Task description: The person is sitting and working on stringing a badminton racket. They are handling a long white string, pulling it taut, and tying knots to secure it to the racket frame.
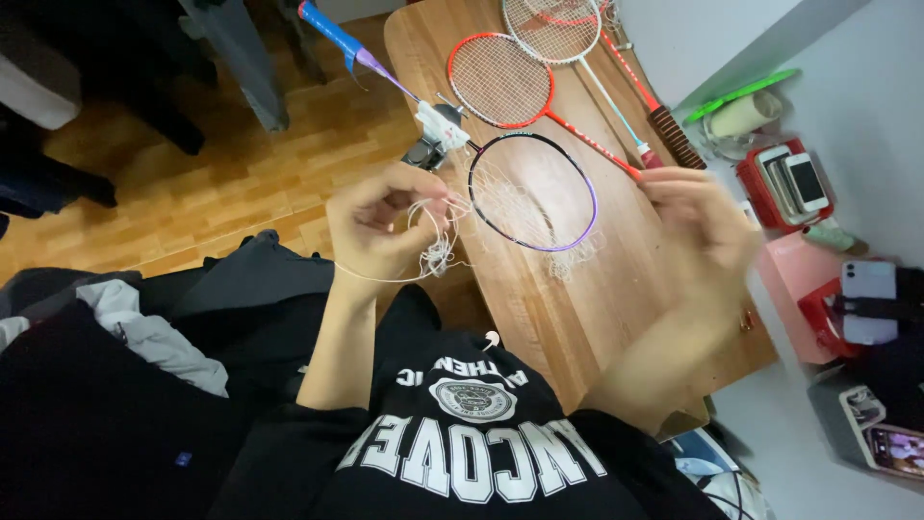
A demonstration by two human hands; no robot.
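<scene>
At the near end of the wooden bench (pixel 577 318) lies a black-and-purple racket (pixel 535 193), its head flat on the wood and its blue-wrapped handle (pixel 332 31) sticking out past the bench's edge over the floor. Its strings are half undone: a loose white mesh sags across the frame and spills over the rim towards the person. The left hand (pixel 385 223) sits just beside the racket's head, fingers pinched shut on a tangle of white string (pixel 435 252) that trails back to the frame. The right hand (pixel 701 223) hovers on the other side of the racket; it is blurred, so I cannot tell whether its fingers are shut or hold anything.

The string looks thin, light and limp, likely to knot or slip, so it seems best pinched close to the frame. The frame looks light and stiff, safest held by the rim or shaft.

Beyond the racket, two more rackets (pixel 515 77) lie on the bench, one cut off by the picture's edge. A small white and dark clamp-like part (pixel 438 133) at the racket's throat is hard to make out.
</scene>
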